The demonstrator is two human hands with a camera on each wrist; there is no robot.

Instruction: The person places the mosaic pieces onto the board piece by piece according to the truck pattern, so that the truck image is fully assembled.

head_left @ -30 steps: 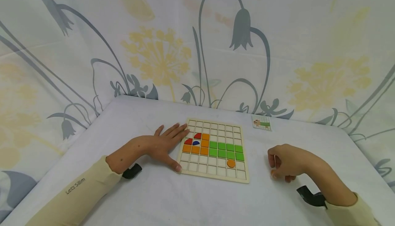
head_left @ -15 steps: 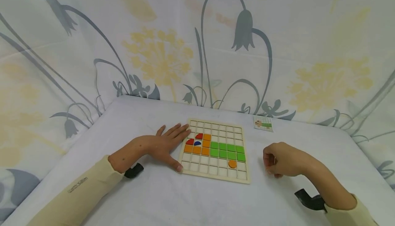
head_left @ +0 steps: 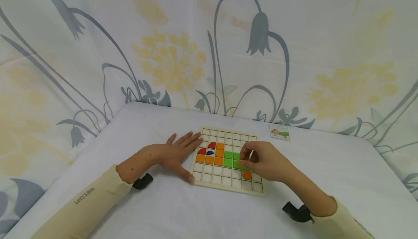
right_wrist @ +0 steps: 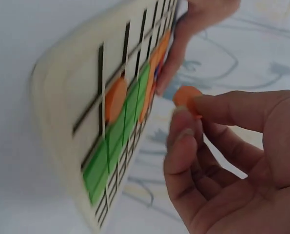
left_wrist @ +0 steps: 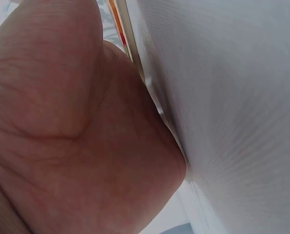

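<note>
My right hand (head_left: 266,161) pinches a small rounded orange piece (right_wrist: 186,97) above the green squares of the pale wooden grid board (head_left: 225,188). My left hand (head_left: 174,153) lies flat, fingers straight, against the board's left edge on the smooth white tabletop (head_left: 183,210).

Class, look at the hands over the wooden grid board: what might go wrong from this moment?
1. The right hand only pinches the small orange round piece at its fingertips; it may slip and drop.
2. That hand hovers over the green tiles; it might nudge them or the placed orange disc.
3. The left hand merely rests at the board's edge, so the board may slide.
</note>
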